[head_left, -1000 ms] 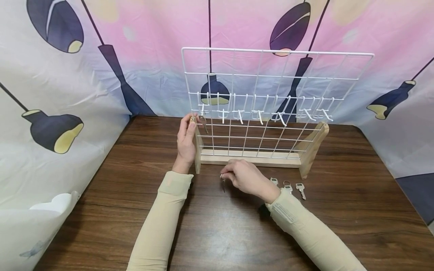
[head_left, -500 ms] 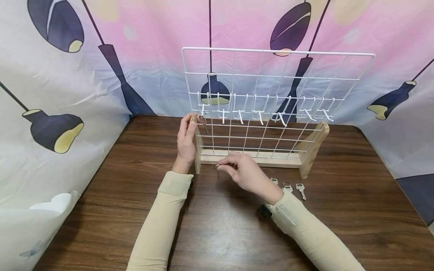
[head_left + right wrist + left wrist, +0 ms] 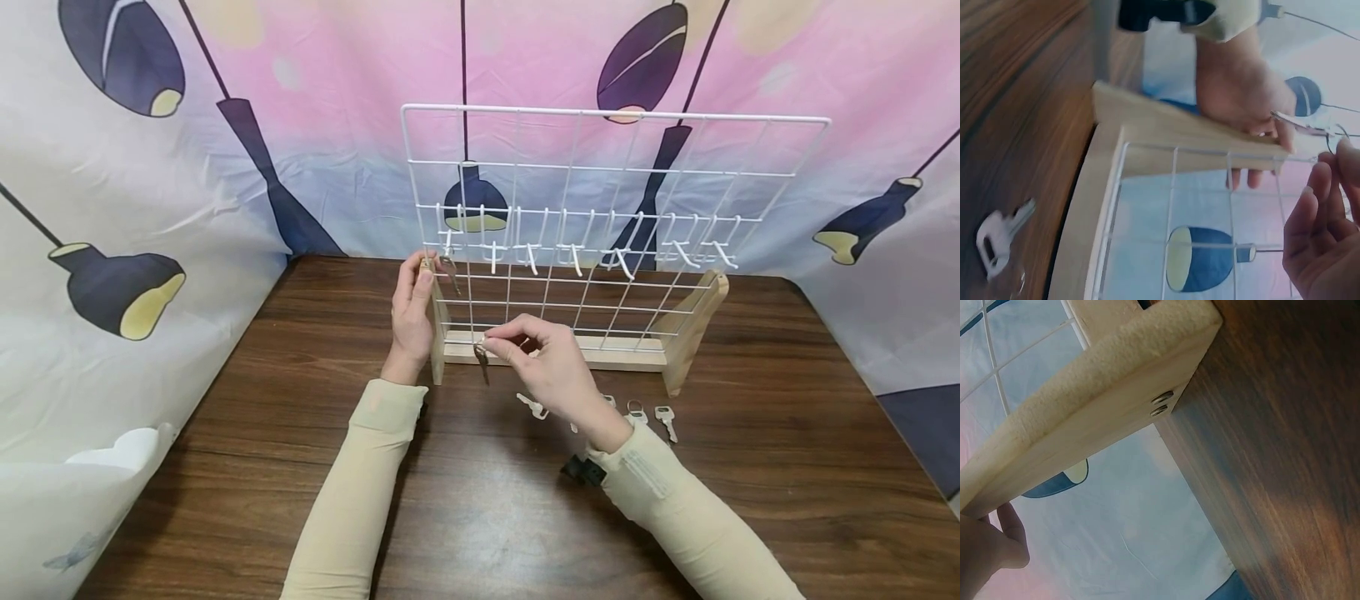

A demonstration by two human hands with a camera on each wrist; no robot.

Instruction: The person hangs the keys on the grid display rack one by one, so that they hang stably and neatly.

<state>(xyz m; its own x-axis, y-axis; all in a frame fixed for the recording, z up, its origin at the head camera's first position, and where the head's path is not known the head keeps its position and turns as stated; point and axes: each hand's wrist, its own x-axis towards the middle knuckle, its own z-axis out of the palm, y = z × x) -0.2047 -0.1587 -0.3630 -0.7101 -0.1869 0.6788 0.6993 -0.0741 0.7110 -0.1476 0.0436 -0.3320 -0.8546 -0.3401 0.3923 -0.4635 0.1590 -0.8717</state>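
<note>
A white wire grid rack with wooden side supports stands on the table. My left hand grips the top of its left wooden support, thumb at the front. In front of the grid's lower left part, my right hand pinches a key by its ring, so the key dangles from the fingertips. The right wrist view shows this key and its ring up close. Another key hangs on the leftmost hook, by my left fingers. Several more white hooks run along the grid with no keys on them.
Several keys lie on the table in front of the rack: one key below my right hand, a ringed key and another key to the right. My right forearm partly covers some. A printed curtain hangs behind.
My right hand has risen and moved toward the rack with the key, uncovering a key on the table beneath it. The left hand has stayed on the wooden support.
</note>
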